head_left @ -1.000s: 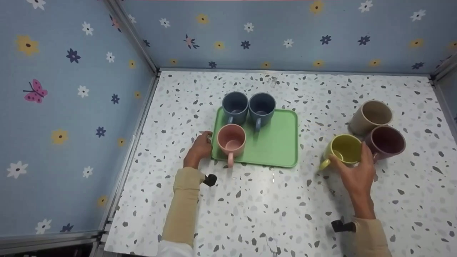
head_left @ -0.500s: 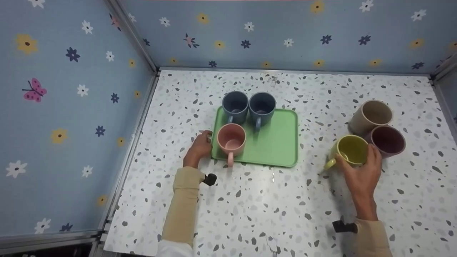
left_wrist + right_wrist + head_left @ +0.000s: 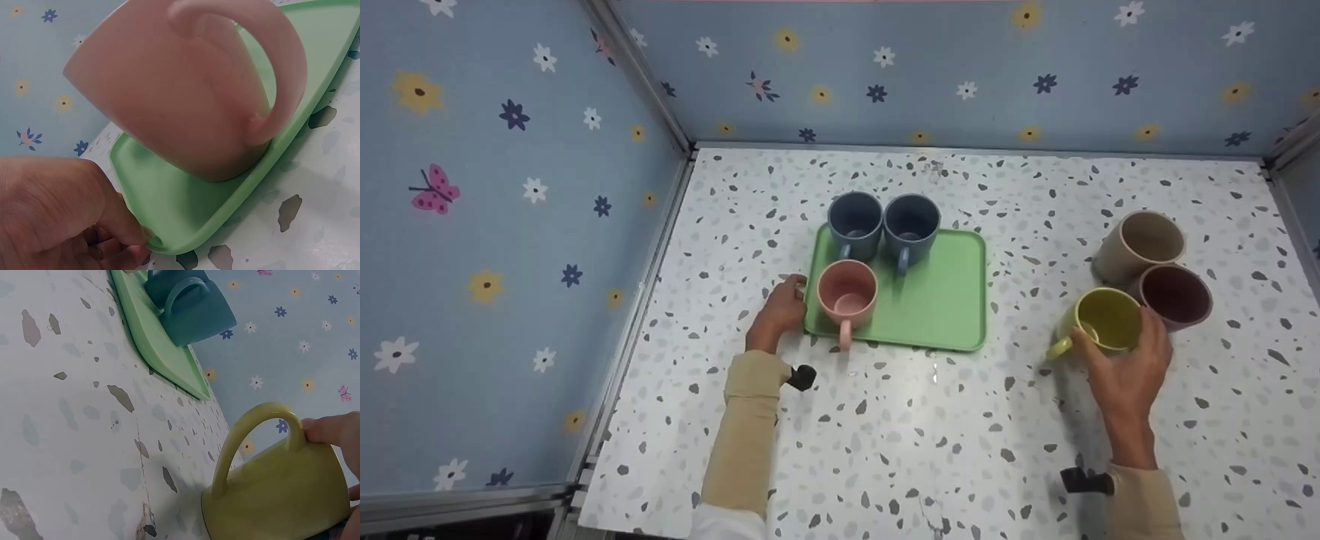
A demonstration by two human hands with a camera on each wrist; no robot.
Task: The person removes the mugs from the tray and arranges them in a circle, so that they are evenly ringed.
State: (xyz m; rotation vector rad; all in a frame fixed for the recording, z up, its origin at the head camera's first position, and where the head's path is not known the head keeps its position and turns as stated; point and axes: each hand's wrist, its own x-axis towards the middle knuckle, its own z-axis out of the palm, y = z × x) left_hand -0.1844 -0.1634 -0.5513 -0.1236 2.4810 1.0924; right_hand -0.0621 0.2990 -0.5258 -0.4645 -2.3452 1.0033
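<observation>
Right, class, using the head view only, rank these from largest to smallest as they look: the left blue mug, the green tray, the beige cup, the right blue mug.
1. green tray
2. beige cup
3. left blue mug and right blue mug: they look alike, so unranked.

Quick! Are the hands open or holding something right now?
Left hand: pinching the rim of the green tray.
Right hand: holding the yellow mug.
</observation>
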